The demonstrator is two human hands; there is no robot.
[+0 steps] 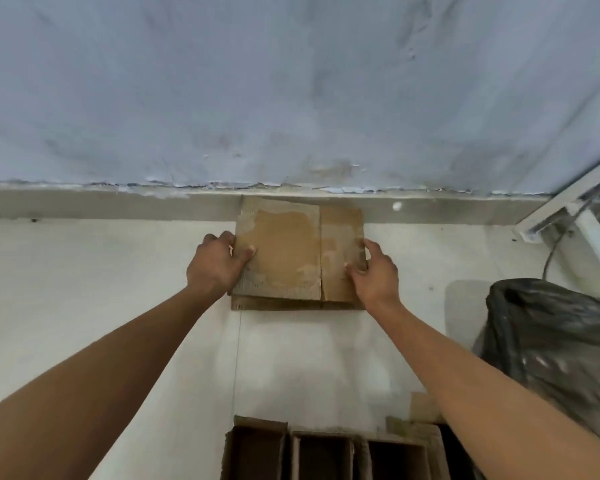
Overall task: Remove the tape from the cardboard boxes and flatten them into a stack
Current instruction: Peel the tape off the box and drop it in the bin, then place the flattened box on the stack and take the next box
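Flattened cardboard stack (291,254) lying on the white floor (118,289), far edge against the base of the blue-grey wall (291,81). Left hand (215,263) gripping the stack's left edge, thumb on top, fingers curled over the side. Right hand (373,271) holding the right edge, thumb pressed on the top sheet. Open cardboard boxes (326,455) near, at the bottom edge. Black plastic bag (551,341) at right, near a white frame (568,209).
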